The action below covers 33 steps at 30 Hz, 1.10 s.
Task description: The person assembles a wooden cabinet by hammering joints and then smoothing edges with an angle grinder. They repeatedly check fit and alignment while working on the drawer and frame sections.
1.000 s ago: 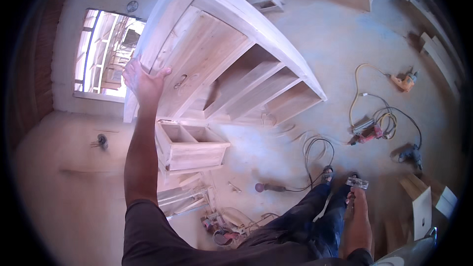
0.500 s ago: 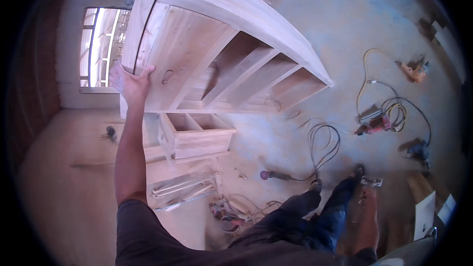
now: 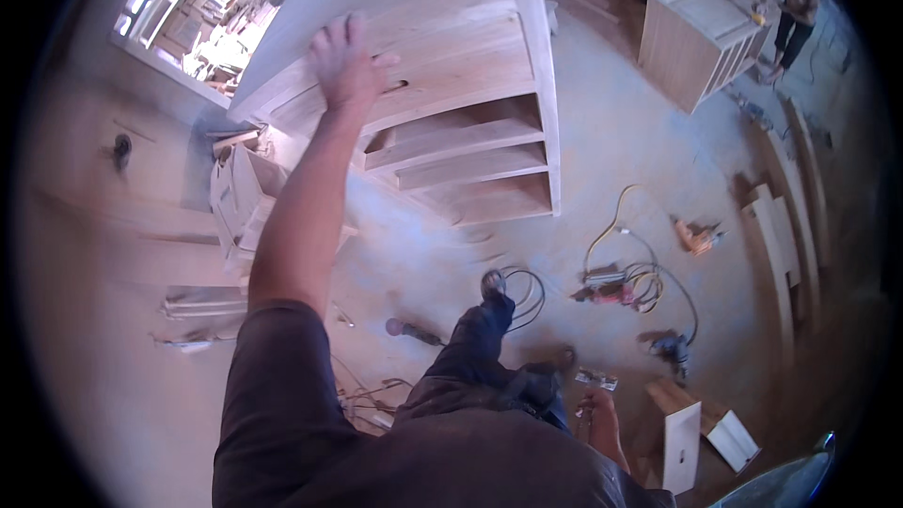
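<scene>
My left hand (image 3: 348,66) reaches forward with its fingers spread, over the top front edge of a pale, unfinished wooden cabinet (image 3: 451,47). Its palm looks to be on the wood, beside a drawer front with a slotted finger pull. Below that drawer, the cabinet has several open drawer bays. At my right side, low down, my right hand (image 3: 596,403) is closed on a small shiny packet (image 3: 597,379), which sticks out past the fingers. Its contents are too small to make out.
A loose drawer box (image 3: 246,193) stands left of the cabinet. On the floor lie an orange drill (image 3: 698,236), a red power tool (image 3: 609,293) with coiled cords, a blue drill (image 3: 670,348) and a grinder (image 3: 412,330). Boards (image 3: 776,245) lie right. Another person (image 3: 798,9) is by a second cabinet (image 3: 701,42).
The view has swung right and I have stepped nearer the cabinet. My left hand has gone from gripping its left edge to lying spread on the top front. The right hand still has the packet.
</scene>
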### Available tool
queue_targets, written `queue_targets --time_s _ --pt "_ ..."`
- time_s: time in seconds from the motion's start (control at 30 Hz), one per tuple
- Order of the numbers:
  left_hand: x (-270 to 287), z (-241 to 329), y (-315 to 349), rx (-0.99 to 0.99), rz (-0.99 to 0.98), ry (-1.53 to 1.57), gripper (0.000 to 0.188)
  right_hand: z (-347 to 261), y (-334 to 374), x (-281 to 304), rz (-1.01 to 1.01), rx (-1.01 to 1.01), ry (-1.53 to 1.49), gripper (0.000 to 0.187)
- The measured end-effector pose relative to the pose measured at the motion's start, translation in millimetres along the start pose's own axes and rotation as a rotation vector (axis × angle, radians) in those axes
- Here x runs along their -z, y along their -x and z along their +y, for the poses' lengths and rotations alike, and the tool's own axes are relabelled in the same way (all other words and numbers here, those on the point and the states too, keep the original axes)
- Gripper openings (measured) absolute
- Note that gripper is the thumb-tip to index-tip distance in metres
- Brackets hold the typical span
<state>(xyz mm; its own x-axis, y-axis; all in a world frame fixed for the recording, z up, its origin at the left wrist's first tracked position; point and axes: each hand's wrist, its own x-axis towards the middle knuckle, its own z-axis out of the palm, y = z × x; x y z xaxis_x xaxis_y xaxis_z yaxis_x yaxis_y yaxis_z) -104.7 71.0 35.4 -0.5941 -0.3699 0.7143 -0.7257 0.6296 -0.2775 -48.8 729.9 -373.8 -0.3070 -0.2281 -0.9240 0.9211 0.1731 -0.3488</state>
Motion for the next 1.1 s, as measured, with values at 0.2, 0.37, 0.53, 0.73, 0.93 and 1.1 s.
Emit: queue_targets --time_s 0.2,0.37,0.53,0.73,0.93,1.1 --pt "-16 0 2 0.067 0.18 0.137 0.073 -40 -23 5 -0.106 -0.15 0.044 0.024" --pt "-18 4 1 0.074 0.306 0.35 0.076 -78 -5 7 -0.298 0.294 0.078 0.02" --pt "-9 6 19 0.177 0.313 0.444 0.078 -105 3 -40 -0.157 0.726 0.204 0.02" --pt "-37 54 88 1.381 0.449 1.671 0.07 -164 27 -84 -0.165 0.585 0.604 0.017" --pt "-54 13 73 1.875 0.186 2.188 0.031 -162 40 -131 -0.247 0.323 -0.139 0.015" --pt "-25 14 26 2.031 0.296 2.146 0.041 -159 30 -124 -0.292 0.113 -0.413 0.009"
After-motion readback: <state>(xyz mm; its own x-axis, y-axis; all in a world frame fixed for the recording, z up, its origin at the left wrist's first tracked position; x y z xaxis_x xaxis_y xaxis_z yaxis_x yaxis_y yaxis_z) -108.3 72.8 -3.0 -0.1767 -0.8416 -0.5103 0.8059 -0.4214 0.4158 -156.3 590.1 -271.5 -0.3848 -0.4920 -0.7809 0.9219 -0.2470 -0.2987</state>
